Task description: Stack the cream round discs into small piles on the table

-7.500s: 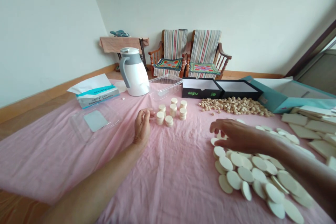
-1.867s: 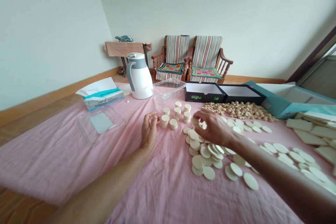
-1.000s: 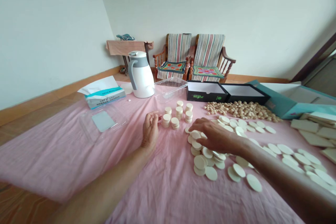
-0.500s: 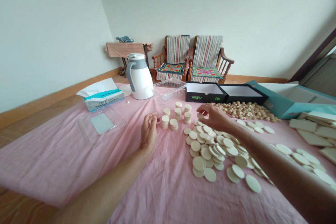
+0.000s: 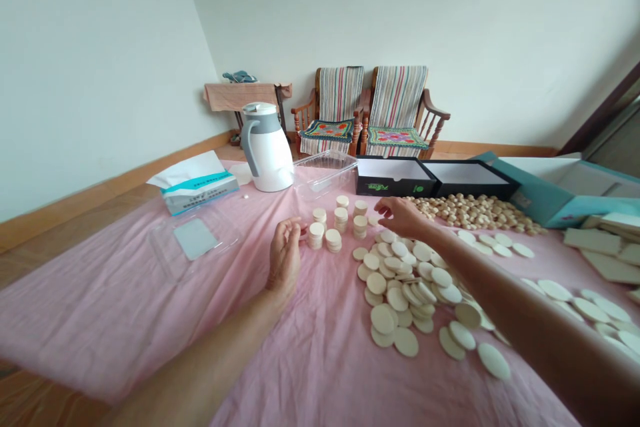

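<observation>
Several small stacks of pale round wooden discs [image 5: 333, 240] stand on the pink cloth [image 5: 310, 340]. Just left of them rests my left hand [image 5: 284, 255], its fingers loosely bent and no disc visible in it. My right hand [image 5: 399, 216] is right of the stacks, palm down, thumb and forefinger apart. One pale disc [image 5: 373, 220] lies by its fingertips, between them and the nearest stack. Below that hand spreads a loose heap of larger-looking flat discs [image 5: 400, 297], partly hidden by my right forearm.
Behind the stacks are a clear plastic tray [image 5: 325, 173], a white jug [image 5: 273, 153] and black boxes [image 5: 395, 177]. Small wooden balls [image 5: 470, 211] lie beyond my right forearm, near a teal box [image 5: 560, 190] and rectangular boards [image 5: 595, 247]. A tissue pack [image 5: 200, 187] sits left.
The pale disc by my right fingertips has shifted left toward the stacks and shows clear of the fingers. My left hand has stayed in place. The view has shifted slightly.
</observation>
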Demonstrator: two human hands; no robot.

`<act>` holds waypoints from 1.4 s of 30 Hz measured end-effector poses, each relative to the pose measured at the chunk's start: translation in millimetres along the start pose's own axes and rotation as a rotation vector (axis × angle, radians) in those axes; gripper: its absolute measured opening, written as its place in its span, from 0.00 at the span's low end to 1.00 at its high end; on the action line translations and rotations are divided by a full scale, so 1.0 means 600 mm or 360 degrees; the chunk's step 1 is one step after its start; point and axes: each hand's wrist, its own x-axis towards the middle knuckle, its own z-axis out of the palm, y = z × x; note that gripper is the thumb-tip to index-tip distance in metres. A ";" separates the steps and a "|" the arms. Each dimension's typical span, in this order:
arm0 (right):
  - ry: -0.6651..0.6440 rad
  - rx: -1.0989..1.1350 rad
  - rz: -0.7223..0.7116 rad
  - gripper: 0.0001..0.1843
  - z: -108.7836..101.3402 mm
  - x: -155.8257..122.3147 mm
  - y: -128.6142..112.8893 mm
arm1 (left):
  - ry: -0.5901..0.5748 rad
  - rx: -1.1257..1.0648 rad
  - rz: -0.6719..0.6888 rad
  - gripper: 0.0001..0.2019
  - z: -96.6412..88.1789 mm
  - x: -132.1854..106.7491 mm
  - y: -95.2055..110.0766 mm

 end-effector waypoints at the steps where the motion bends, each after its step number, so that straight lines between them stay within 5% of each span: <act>1: -0.0035 0.0022 -0.0027 0.12 -0.009 -0.008 0.002 | -0.0002 -0.0005 -0.0002 0.16 0.001 0.000 0.000; 6: -0.0264 0.0050 -0.0141 0.13 -0.038 -0.054 0.004 | -0.0002 -0.0052 -0.0031 0.16 0.004 0.000 0.000; 14: -0.0218 -0.0102 -0.0172 0.18 -0.020 -0.070 -0.007 | -0.0011 -0.0022 -0.0024 0.16 0.003 -0.001 0.005; 19: -0.0085 -0.0216 -0.0224 0.11 -0.019 -0.062 -0.006 | -0.0014 -0.0046 -0.0043 0.17 0.003 0.000 0.000; 24: 0.0154 -0.0222 0.0015 0.13 -0.020 -0.025 -0.008 | -0.0011 -0.0069 -0.0045 0.16 0.004 -0.001 0.000; 32: 0.0039 -0.0229 0.0061 0.12 0.018 0.016 -0.003 | 0.0026 -0.0050 -0.0028 0.16 0.002 -0.001 0.001; 38: 0.0011 -0.0159 0.0005 0.11 -0.013 -0.011 0.001 | 0.0026 -0.0018 -0.0020 0.16 0.001 0.001 -0.002; 42: -0.0176 -0.0057 -0.0224 0.16 -0.025 -0.042 -0.012 | 0.0023 -0.0003 -0.0007 0.16 0.002 0.000 0.001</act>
